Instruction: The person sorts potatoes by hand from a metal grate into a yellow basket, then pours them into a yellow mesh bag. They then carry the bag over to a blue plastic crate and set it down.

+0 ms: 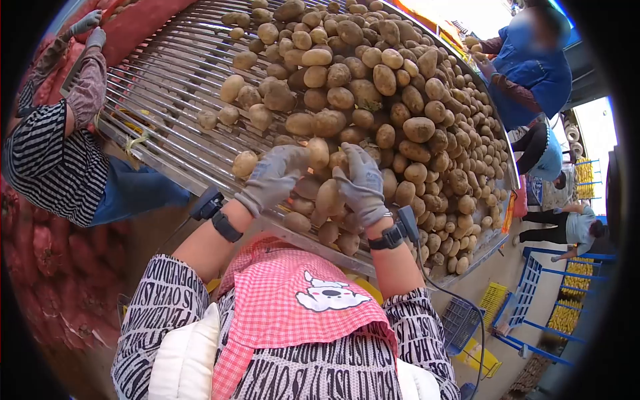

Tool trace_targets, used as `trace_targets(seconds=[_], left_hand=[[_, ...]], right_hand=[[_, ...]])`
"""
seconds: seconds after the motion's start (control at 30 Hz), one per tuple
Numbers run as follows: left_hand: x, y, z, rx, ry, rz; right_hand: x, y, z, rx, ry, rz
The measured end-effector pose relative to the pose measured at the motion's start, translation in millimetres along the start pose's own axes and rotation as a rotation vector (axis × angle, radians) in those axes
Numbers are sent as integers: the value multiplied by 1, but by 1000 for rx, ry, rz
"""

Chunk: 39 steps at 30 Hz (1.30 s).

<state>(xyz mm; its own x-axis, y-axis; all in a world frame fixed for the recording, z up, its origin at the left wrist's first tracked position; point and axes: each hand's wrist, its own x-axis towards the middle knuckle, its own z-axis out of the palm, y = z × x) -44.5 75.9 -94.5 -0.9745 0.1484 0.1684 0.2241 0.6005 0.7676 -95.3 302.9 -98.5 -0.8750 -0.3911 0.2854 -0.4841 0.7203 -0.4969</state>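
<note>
Both my hands wear grey gloves and reach over potatoes on a slatted metal table. My left hand (pixel 279 175) is at the near edge of the pile, its fingers curled against a pale round potato (pixel 318 153). Just to the right, my right hand (pixel 361 181) has its fingers bent over the potatoes, touching a small one (pixel 338 159); whether it grips it cannot be made out. Between the hands lies a larger oval potato (pixel 328 197). The heap (pixel 417 130) spreads away to the right, and bare metal bars (pixel 177 87) show at the left.
A co-worker in striped clothing (pixel 53 157) stands at the left, gloved hands near red mesh sacks (pixel 137 27). Across the table is a person in blue (pixel 530 80). Further people, blue racks and a yellow crate (pixel 492 301) are at the right. A cable (pixel 460 299) hangs beside my right arm.
</note>
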Motion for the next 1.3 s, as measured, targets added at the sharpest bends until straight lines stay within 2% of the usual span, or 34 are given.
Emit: trace_targets(seconds=[0.03,0.07,0.1,0.17,0.2,0.23,0.27,0.33,0.37,0.4,0.47,0.5,0.53,0.6,0.63,0.7,0.73,0.77,0.8,0.83,0.87,0.93,1.0,1.03,1.07,1.13,1.17,1.23,1.27,1.3], left_hand=[[14,-9,3,6,17,54],[24,-18,8,1,27,52],[36,-15,11,133,-94,38],[54,-3,19,423,-317,-56],[61,0,19,418,-317,-55],[68,2,19,461,-400,-112],[74,3,19,503,-484,-168],[69,-4,13,513,-434,-99],[66,-3,3,479,-403,7],[64,-2,-4,443,-381,112],[67,5,-9,273,-186,113],[75,0,-3,234,-111,150],[85,-3,3,193,-30,184],[111,-3,14,141,-276,14],[120,4,15,262,-402,-11],[126,6,23,342,-459,37],[124,6,28,420,-511,82],[123,6,31,518,-544,125],[122,5,31,521,-542,123],[120,4,30,472,-521,122],[120,2,26,425,-495,121],[117,-5,14,371,-536,96],[99,-28,3,-792,-566,-24],[71,-46,6,-1126,-464,13],[57,-41,-1,-1125,-456,13],[32,-26,-19,-1853,-407,72],[17,-28,-20,-1848,-394,74],[-9,-35,-22,-2192,-225,40],[-16,-37,-24,-2191,-225,45],[-21,-38,-26,-2189,-193,23]], right_hand=[[8,0,8,-3,-7,-10],[15,-1,17,-157,-136,-2],[22,-1,22,-312,-265,11],[29,-3,23,-343,-326,41],[31,-5,20,-365,-384,81],[34,-13,8,-290,-434,142],[27,-8,8,-293,-434,146],[6,1,6,-69,-85,60],[-5,1,-4,69,-55,139],[-15,3,-13,72,-49,155],[-45,7,-30,1344,127,672],[-53,8,-36,1781,179,764],[-61,7,-48,1969,148,801],[-72,3,-45,1967,266,770],[-77,2,-43,1968,267,776],[-85,-2,-40,2034,231,867],[-86,-8,-39,2034,232,872],[-84,-17,-37,1862,141,837],[-79,-27,-34,1690,53,797],[-74,-33,-31,1365,-38,775],[-70,-37,-25,1366,-48,766],[-63,-49,-13,495,-145,312],[-61,-65,-8,413,-205,314],[-59,-72,-5,237,-225,216],[-58,-76,-3,63,-241,115],[-59,-72,4,4,-270,37],[-58,-66,9,-12,-265,10],[-53,-62,8,-26,-241,-36],[-50,-60,5,-28,-240,-40],[-48,-57,2,98,-213,3]])
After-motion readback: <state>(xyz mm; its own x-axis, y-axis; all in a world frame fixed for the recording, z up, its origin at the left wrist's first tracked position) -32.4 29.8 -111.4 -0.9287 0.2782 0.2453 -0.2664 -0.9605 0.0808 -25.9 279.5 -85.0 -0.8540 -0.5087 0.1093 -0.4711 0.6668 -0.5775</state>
